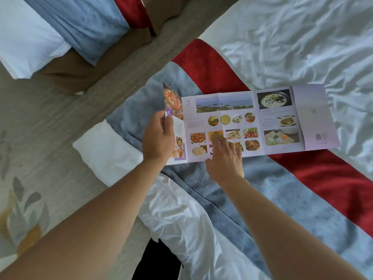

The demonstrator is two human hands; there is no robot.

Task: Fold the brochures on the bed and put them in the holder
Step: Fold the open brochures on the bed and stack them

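A long brochure (252, 122) printed with food photographs lies unfolded across the bed (302, 47), spanning a grey-blue blanket (272, 188), a red runner (210, 73) and the rumpled white sheet. Its panel at the 9 o'clock end stands raised off the bedding, pinched between thumb and curled fingers of the left hand (158, 136). The right hand (226, 158), at 6 o'clock of the sheet, presses down on the photos with extended fingers, gripping nothing. A second bed (60, 37) with similar coverings sits at 10 o'clock across the patterned carpet (30, 158).
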